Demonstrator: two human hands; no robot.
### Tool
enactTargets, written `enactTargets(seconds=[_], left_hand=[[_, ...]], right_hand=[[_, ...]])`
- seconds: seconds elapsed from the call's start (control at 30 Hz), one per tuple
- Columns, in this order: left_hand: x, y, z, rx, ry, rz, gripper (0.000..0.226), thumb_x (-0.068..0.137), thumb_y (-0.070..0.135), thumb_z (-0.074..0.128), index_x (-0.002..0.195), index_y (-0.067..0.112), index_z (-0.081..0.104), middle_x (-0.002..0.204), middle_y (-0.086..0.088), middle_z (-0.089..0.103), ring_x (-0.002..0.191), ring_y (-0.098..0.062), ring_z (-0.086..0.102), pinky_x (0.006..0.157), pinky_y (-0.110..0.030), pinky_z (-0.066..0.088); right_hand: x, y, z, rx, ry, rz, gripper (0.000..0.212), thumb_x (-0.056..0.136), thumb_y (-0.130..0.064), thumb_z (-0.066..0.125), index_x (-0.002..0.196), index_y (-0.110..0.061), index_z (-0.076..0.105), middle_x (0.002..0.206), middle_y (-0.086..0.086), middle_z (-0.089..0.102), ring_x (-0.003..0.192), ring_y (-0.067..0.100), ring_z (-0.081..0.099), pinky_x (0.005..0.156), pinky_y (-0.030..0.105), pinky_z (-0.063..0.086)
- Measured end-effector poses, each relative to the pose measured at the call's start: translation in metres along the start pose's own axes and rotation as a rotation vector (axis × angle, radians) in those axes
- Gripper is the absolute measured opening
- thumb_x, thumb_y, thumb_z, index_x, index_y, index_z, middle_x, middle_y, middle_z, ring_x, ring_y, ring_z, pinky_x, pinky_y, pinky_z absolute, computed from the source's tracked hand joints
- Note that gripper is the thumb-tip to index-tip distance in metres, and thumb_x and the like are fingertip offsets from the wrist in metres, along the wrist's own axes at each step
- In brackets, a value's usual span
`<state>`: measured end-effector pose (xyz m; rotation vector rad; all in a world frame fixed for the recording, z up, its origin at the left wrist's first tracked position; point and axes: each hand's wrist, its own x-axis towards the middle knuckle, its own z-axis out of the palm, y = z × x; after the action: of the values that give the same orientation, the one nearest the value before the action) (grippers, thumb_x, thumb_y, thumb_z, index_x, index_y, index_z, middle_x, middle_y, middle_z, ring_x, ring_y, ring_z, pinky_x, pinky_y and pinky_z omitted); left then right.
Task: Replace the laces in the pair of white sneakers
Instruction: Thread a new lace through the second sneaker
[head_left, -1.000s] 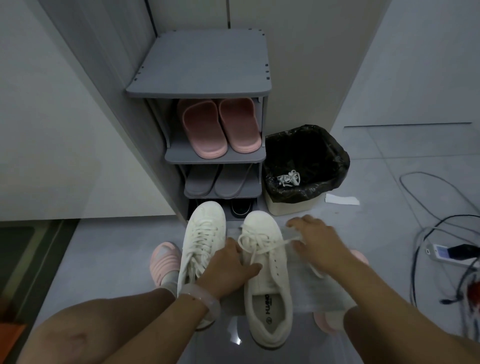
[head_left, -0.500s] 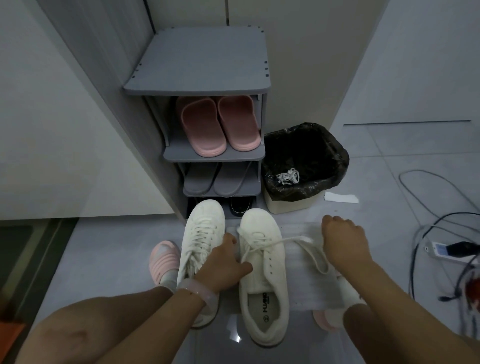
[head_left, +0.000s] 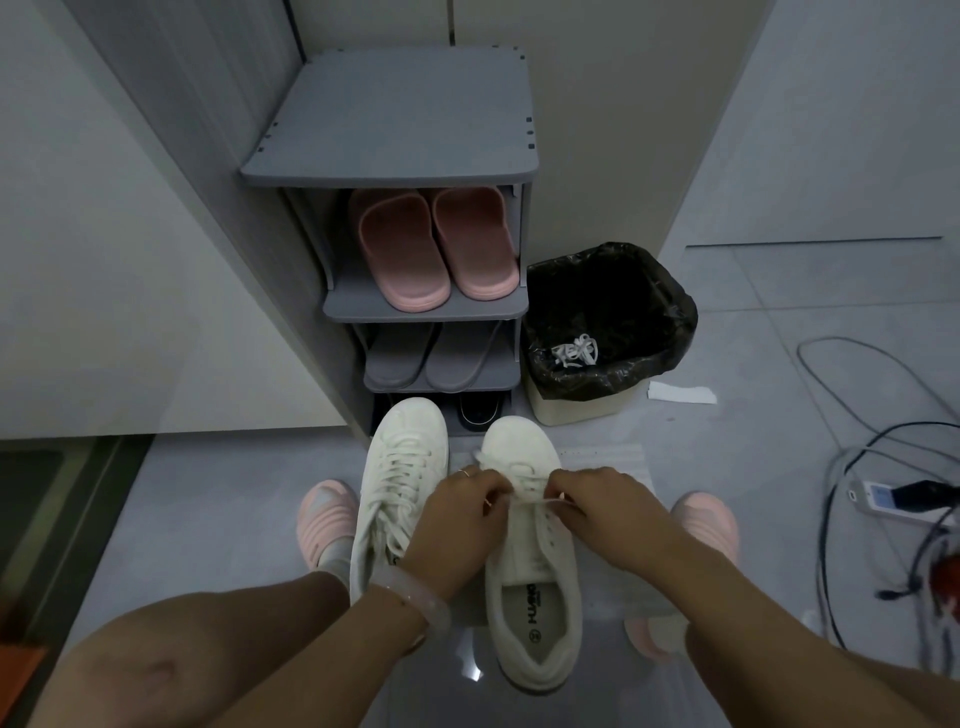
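Two white sneakers stand side by side on the grey floor, toes pointing away from me. The left sneaker is fully laced. The right sneaker has lacing only near its toe, and its lower eyelets show bare. My left hand and my right hand meet over the right sneaker's front. Each pinches part of the white lace, which runs taut between them.
A grey shoe rack with pink slippers stands just beyond the sneakers. A black-lined bin holding old white laces is beside it. Cables and a power strip lie at right. My pink shoes flank the sneakers.
My right hand, which had pulled the lace out to the right, has come back to the sneaker. Both hands now pinch the lace close together over the eyelets.
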<state>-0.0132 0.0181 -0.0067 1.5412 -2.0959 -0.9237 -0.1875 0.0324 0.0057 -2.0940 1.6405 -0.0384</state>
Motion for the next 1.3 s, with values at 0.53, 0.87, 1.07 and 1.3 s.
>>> enactTargets(seconds=[0.53,0.87,1.07,1.3], left_hand=[[0.013,-0.002,0.01,0.442,-0.086,0.076,0.013,0.097,0.012,0.035,0.105,0.009,0.045,0.103,-0.007,0.058,0.092,-0.023,0.058,0.07,-0.027,0.038],[-0.01,0.005,0.007,0.205,-0.219,-0.067,0.021,0.084,0.024,0.052,0.099,0.012,0.043,0.093,-0.002,0.046,0.088,-0.021,0.051,0.066,-0.024,0.032],[-0.012,-0.002,0.008,0.164,-0.199,-0.103,0.025,0.082,0.025,0.053,0.103,0.016,0.043,0.095,-0.003,0.051,0.089,-0.021,0.054,0.066,-0.023,0.033],[0.012,0.022,-0.003,-0.115,-0.18,0.003,0.024,0.085,0.031,0.057,0.098,0.012,0.064,0.101,0.004,0.064,0.096,-0.012,0.057,0.084,-0.028,0.044]], right_hand=[[-0.006,0.0,0.004,0.082,-0.025,0.01,0.025,0.098,-0.029,0.037,0.111,-0.016,0.054,0.097,0.009,0.064,0.086,0.023,0.058,0.068,0.031,0.041],[-0.005,0.013,-0.001,-0.338,0.053,0.068,0.042,0.09,-0.005,0.036,0.122,-0.026,0.054,0.113,-0.003,0.062,0.103,0.018,0.055,0.084,0.026,0.037],[-0.003,0.016,-0.003,-0.31,0.032,0.103,0.041,0.091,-0.007,0.039,0.12,-0.028,0.057,0.11,-0.004,0.064,0.102,0.016,0.057,0.083,0.025,0.039],[0.01,-0.028,-0.022,-0.102,0.895,-0.276,0.025,0.089,-0.016,0.047,0.099,-0.012,0.071,0.095,0.004,0.069,0.092,0.018,0.054,0.084,0.032,0.037]])
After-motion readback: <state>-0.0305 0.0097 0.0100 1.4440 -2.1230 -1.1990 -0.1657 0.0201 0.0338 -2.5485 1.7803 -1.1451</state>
